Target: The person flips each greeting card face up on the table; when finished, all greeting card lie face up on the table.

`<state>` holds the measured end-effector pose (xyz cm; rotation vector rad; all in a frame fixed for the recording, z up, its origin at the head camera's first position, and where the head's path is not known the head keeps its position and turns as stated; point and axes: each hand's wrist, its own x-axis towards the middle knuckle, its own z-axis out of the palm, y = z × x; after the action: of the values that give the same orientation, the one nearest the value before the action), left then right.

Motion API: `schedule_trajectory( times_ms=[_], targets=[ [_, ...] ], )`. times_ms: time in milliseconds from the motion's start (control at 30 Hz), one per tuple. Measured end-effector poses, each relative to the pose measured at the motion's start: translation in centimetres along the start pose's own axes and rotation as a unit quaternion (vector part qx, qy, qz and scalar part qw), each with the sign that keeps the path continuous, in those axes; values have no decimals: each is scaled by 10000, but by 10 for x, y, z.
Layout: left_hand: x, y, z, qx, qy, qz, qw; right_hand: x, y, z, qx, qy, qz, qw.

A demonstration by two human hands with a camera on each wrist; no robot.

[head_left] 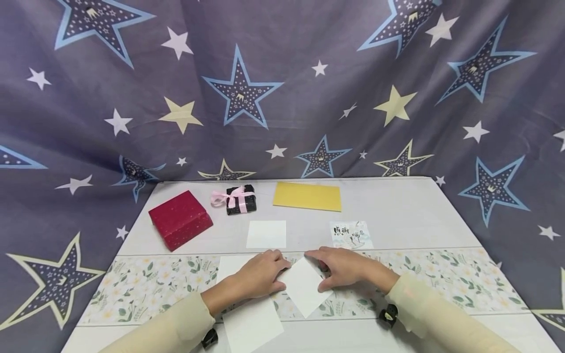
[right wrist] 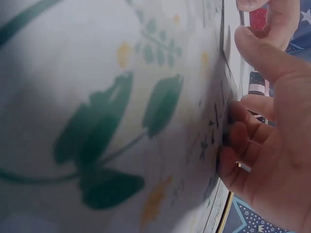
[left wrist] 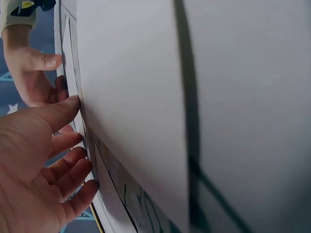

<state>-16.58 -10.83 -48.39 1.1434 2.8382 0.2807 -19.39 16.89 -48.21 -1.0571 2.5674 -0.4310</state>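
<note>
A square sheet of white paper (head_left: pixel 304 293) lies turned cornerwise on the table between the hands. My left hand (head_left: pixel 261 275) rests at its left corner, thumb and fingertips touching down. On the opposite side my right hand (head_left: pixel 346 267) has its thumb on the right corner and its index finger by the far corner. In both wrist views the left hand (left wrist: pixel 36 165) and right hand (right wrist: pixel 277 126) show loosely bent fingers touching the surface, pinching nothing visible. More white paper (head_left: pixel 252 326) lies under and beside the left forearm, partly hidden by it.
Behind the hands lie a white paper square (head_left: pixel 266 234) and a card with black brush writing (head_left: pixel 351 235). Farther back are a red box (head_left: pixel 181 218), a black box with pink ribbon (head_left: pixel 241 200) and a yellow envelope-like sheet (head_left: pixel 307 196). A starry curtain (head_left: pixel 282 98) hangs behind.
</note>
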Motion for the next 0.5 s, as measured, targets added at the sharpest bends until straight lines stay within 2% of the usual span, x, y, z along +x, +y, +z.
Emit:
schedule_trajectory(
  times_ms=[300,500],
  targets=[
    [0,0,-1,-6,101,-2,9999,2,0,2,-45,-89,42,9999],
    [0,0,1,29,16,-42,10000,3,-2,3,43,-141,108,9998]
  ],
)
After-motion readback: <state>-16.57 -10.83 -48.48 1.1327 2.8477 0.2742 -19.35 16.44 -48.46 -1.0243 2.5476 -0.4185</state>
